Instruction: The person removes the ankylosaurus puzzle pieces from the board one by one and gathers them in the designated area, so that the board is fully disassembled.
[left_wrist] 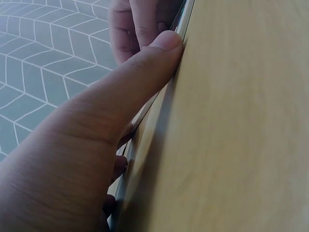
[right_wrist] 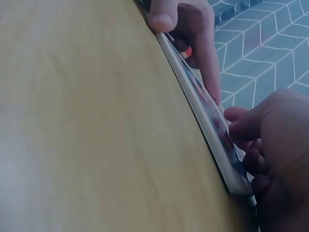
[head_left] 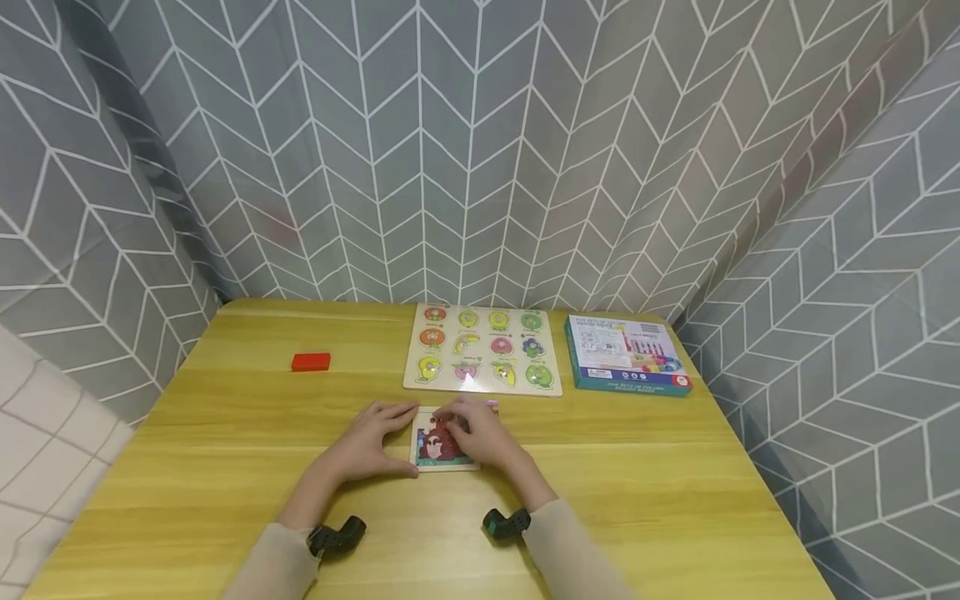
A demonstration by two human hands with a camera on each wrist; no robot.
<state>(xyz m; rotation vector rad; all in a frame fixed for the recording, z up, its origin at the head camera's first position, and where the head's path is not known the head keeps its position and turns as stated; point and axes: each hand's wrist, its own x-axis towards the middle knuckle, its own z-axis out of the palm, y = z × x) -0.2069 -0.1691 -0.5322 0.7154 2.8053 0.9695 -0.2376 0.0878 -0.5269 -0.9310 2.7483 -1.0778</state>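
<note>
A small picture board with a red-haired figure lies flat on the wooden table between the two hands. My left hand holds its left side, thumb at the near corner and index finger at the far one; in the left wrist view the thumb of this hand presses the near edge. Over the board's right part, my right hand has bent fingers touching the picture. The right wrist view shows the right hand at the board; whether a piece is between its fingertips is hidden.
Behind the small board lies a larger fruit puzzle board, with a boxed set to its right. A red block sits at the back left. Partly behind my right hand is a small pinkish-purple object. Patterned curtains surround the table.
</note>
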